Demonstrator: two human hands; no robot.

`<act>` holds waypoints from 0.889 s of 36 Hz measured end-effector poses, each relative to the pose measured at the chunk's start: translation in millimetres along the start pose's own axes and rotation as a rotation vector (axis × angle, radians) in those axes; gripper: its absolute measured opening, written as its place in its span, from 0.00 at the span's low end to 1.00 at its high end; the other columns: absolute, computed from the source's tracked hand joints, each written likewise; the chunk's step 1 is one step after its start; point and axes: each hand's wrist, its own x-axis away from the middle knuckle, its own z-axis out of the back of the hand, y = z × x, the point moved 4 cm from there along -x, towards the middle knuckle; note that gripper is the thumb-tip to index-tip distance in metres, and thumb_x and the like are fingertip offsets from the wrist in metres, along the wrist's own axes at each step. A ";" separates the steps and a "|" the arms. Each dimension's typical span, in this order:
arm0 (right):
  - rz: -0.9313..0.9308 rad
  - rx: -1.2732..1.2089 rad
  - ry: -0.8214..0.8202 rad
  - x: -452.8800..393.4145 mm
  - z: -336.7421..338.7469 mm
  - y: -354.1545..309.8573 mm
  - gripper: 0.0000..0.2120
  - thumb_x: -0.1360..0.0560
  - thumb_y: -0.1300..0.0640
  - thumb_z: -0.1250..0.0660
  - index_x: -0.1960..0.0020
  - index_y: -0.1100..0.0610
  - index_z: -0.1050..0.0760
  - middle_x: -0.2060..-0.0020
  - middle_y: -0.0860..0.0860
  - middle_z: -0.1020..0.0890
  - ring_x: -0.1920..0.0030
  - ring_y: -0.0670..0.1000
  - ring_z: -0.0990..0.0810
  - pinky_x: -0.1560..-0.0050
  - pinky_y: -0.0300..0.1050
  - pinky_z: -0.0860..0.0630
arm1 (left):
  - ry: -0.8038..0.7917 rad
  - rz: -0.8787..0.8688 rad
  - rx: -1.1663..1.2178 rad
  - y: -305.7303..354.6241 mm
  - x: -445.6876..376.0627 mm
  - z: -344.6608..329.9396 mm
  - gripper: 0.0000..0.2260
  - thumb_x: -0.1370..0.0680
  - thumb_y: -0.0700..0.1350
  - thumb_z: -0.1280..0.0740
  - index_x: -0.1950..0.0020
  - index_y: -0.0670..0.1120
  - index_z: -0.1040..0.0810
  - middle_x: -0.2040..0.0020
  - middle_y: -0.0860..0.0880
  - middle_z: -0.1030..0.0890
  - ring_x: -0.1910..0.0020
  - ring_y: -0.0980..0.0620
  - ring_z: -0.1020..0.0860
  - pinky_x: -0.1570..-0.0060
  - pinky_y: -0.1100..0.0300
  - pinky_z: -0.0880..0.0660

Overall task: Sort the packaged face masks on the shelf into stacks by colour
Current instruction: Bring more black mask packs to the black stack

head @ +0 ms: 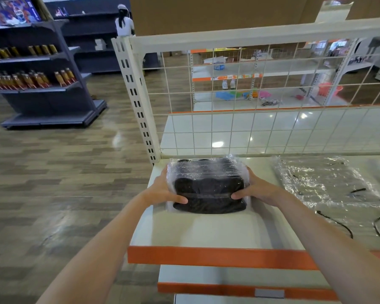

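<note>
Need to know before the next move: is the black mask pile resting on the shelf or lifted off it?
Resting, it seems: the black mask pile meets the shelf with no gap showing, left hand and right hand gripping its sides.

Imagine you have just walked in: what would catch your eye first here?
First, the black stack of wrapped masks at the shelf's left end, gripped by the left hand and right hand. Next, the clear packets spread to its right.
</note>
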 end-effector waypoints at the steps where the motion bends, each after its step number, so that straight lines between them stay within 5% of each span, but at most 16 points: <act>1: 0.003 0.010 0.014 -1.1 0.6 0.6 0.60 0.44 0.64 0.22 0.24 0.43 0.55 0.28 0.49 0.37 0.29 0.53 0.36 0.27 0.54 0.40 | 0.022 -0.011 -0.008 0.8 -0.5 0.5 0.69 0.50 0.56 0.18 0.23 0.52 0.62 0.23 0.47 0.49 0.24 0.48 0.50 0.26 0.49 0.47; 6: 0.030 0.102 0.154 -3.6 -0.5 2.8 0.58 0.43 0.63 0.21 0.24 0.47 0.52 0.28 0.50 0.40 0.27 0.55 0.41 0.27 0.57 0.42 | 0.090 -0.044 -0.134 -3.8 -0.3 -2.6 0.60 0.38 0.52 0.20 0.23 0.46 0.62 0.23 0.47 0.54 0.23 0.48 0.54 0.25 0.50 0.50; 12: 0.051 0.118 0.219 -0.2 -0.4 5.9 0.57 0.36 0.66 0.23 0.23 0.50 0.60 0.24 0.50 0.52 0.24 0.54 0.50 0.26 0.54 0.47 | 0.125 -0.069 -0.144 -6.1 8.8 -2.1 0.58 0.37 0.54 0.21 0.22 0.45 0.59 0.23 0.47 0.51 0.24 0.48 0.50 0.26 0.51 0.47; 21: 0.071 0.090 0.238 18.8 1.4 2.8 0.54 0.36 0.68 0.24 0.23 0.50 0.56 0.26 0.54 0.46 0.27 0.58 0.41 0.30 0.56 0.36 | 0.207 -0.078 -0.050 -4.9 26.4 -3.3 0.53 0.36 0.52 0.22 0.22 0.44 0.53 0.23 0.46 0.49 0.24 0.48 0.48 0.26 0.51 0.46; 32: 0.078 0.452 0.327 29.4 -12.7 -5.5 0.56 0.35 0.58 0.22 0.23 0.54 0.59 0.27 0.57 0.45 0.26 0.57 0.45 0.28 0.54 0.43 | 0.247 -0.082 -0.105 2.9 38.3 2.7 0.53 0.35 0.57 0.24 0.23 0.43 0.53 0.24 0.44 0.45 0.25 0.46 0.45 0.27 0.45 0.43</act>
